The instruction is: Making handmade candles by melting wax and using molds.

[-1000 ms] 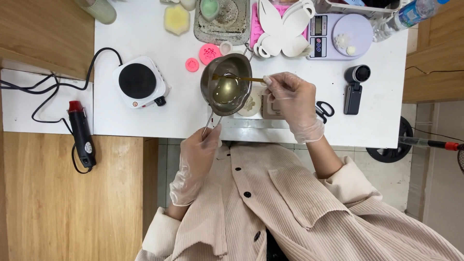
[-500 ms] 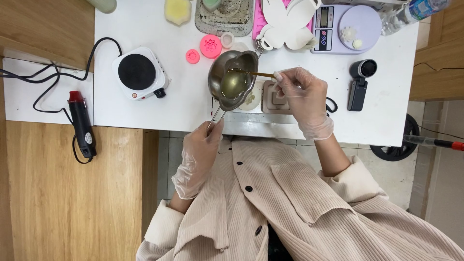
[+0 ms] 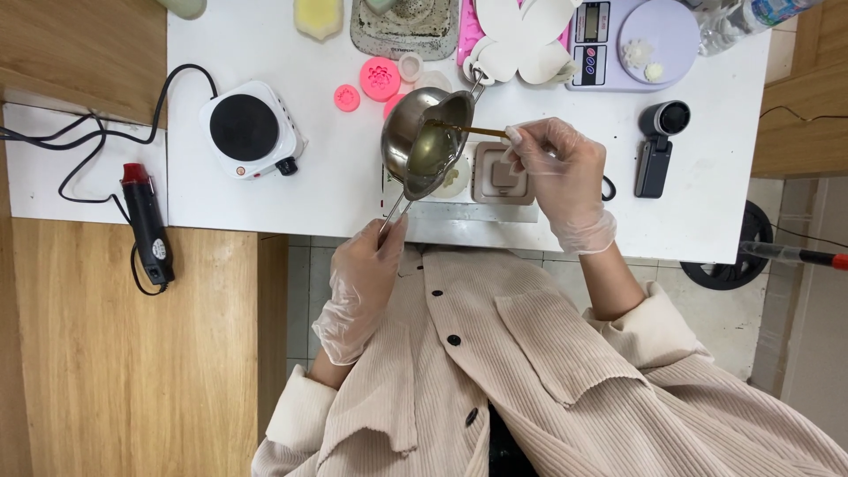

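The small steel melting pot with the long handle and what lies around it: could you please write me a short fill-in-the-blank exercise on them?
1. The left hand holds the small steel melting pot by its long ____.
2. The right hand holds a thin stick whose tip dips into the pot's ____ liquid.
3. The white single-burner hot plate has a round ____ top.
4. The lilac digital scale lies on the white ____.

Missing words: handle; yellowish; black; table

Tilted steel pot [image 3: 422, 141] of yellowish liquid, thin stick [image 3: 473, 131] dipped in.
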